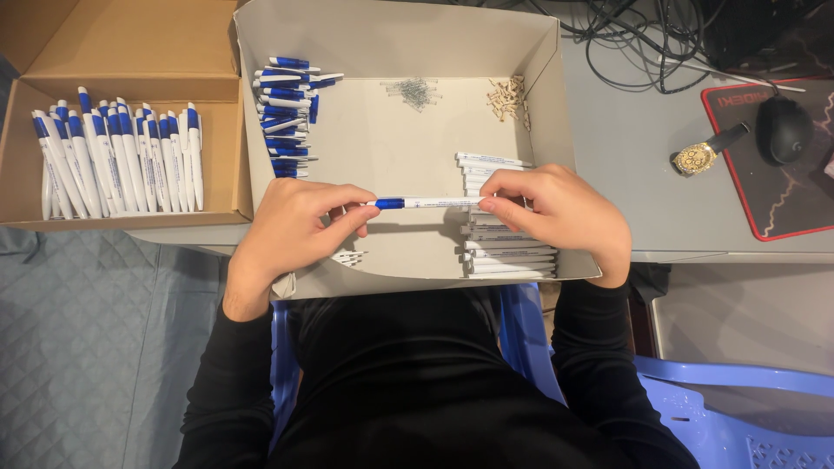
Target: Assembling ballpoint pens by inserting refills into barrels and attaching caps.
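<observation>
A shallow grey cardboard tray (pixel 539 69) fills the frame's centre; upper left, a brown box (pixel 122 43) holds smooth finished pens (blue-capped). Both hands, left (pixel 287 230) and right (pixel 560 213), pinch one slim white-and-blue pen (pixel 426 202) horizontally above stacked white barrels (pixel 508 256).

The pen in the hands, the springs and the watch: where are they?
pen (pixel 430 202), head view, on its white barrel between the hands
springs (pixel 414 90), head view, middle of the small pile
watch (pixel 695 158), head view, on its gold face
</observation>
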